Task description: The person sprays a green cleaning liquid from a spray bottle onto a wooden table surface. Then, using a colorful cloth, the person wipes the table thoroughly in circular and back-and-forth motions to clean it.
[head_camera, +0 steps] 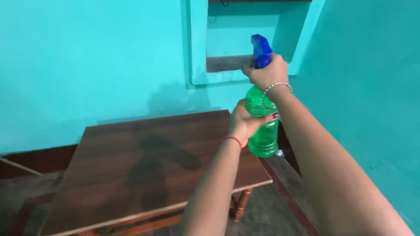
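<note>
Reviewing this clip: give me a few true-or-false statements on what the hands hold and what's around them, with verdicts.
1. The left hand grips the body of the green spray bottle. True.
2. The right hand rests flat on the wooden table. False: it grips the bottle's blue trigger head.
3. The bottle stands on the table. False: it is held up in the air.
4. The walls are turquoise. True.
5. The right wrist wears a silver bracelet. True.
</note>
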